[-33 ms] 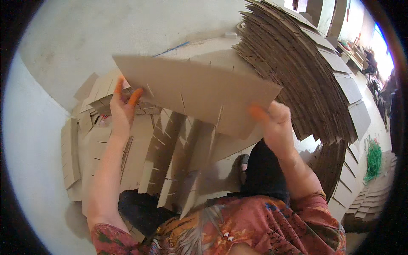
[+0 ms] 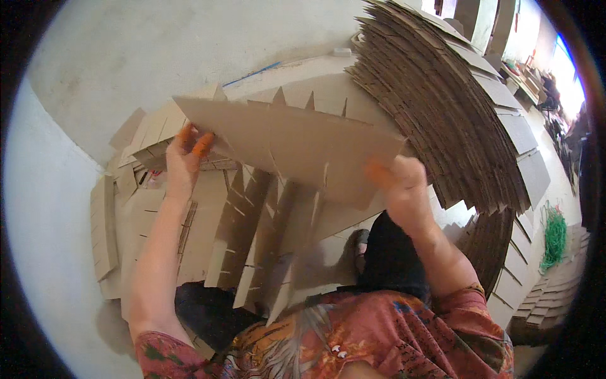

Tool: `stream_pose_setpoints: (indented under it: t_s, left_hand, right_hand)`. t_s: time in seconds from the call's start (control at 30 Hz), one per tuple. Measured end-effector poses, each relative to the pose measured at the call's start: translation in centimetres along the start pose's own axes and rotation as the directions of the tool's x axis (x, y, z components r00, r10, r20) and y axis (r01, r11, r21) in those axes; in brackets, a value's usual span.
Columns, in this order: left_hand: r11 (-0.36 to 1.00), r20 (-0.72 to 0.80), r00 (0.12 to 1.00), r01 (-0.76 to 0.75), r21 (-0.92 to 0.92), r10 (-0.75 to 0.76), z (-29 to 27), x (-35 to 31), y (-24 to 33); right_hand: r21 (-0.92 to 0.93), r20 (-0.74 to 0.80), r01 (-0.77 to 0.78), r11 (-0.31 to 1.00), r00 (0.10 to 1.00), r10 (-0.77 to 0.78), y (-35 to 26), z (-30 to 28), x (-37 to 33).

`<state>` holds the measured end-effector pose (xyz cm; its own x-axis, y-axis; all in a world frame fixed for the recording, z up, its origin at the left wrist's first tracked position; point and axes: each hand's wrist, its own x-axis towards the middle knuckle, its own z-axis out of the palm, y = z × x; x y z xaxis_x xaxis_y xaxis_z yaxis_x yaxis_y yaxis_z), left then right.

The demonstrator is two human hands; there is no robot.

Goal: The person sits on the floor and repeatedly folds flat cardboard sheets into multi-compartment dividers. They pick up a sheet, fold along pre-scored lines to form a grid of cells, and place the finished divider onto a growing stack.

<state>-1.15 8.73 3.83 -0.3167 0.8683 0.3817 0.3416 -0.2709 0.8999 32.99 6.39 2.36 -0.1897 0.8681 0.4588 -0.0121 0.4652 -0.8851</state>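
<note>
A slotted cardboard strip (image 2: 297, 136) is held crosswise between my two hands. My left hand (image 2: 183, 158) pinches its left end, with orange coverings on the fingertips. At the right end, my right hand (image 2: 405, 189) grips it between thumb and fingers, somewhat blurred. Below stand several upright cardboard dividers (image 2: 237, 221), running from near my lap away from me. Their pointed far ends show beyond the strip's upper edge, and its slots line up roughly over them. How deep the slots sit on the dividers I cannot tell.
A tall curved stack of cardboard strips (image 2: 435, 101) leans at the right. More cardboard pieces (image 2: 158, 136) lie at the left beyond my left hand. A bundle of green twine (image 2: 554, 237) is at the far right. A thin blue stick (image 2: 252, 73) lies by the wall.
Both hands have brought the cardboard strip slightly down toward me. More of the dividers' pointed far ends now shows above its upper edge.
</note>
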Motion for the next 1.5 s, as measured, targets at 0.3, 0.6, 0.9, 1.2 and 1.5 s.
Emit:
stream_pose_setpoints:
  t_s: [0.3, 0.6, 0.9, 1.2, 1.5]
  left_hand:
    - [0.988, 0.095, 0.988, 0.109, 0.111, -0.12, -0.9, -0.2, -4.2]
    - [0.872, -0.002, 0.993, -0.099, 0.48, 0.114, 0.7, -5.0, -0.6]
    - [0.611, 0.388, 0.896, -0.185, 0.77, -0.217, 4.4, -10.5, 3.3]
    - [0.741, 0.227, 0.973, -0.181, 0.646, 0.04, 4.1, -9.1, 2.3]
    - [0.574, 0.222, 0.949, -0.055, 0.817, -0.225, 1.1, -5.2, -1.6]
  right_hand:
    - [-0.196, 0.081, -0.057, 0.979, 0.994, 0.074, 5.2, 0.6, -3.8]
    - [-0.187, -0.002, 0.127, 0.974, 0.992, -0.13, 2.1, 0.5, -2.5]
    - [-0.404, 0.397, 0.276, 0.872, 0.912, -0.104, 1.0, -1.4, -1.7]
    - [-0.409, 0.377, 0.325, 0.853, 0.911, -0.166, 2.2, -2.4, -3.3]
    - [-0.436, 0.431, 0.335, 0.835, 0.893, -0.133, 0.4, -2.8, -2.9]
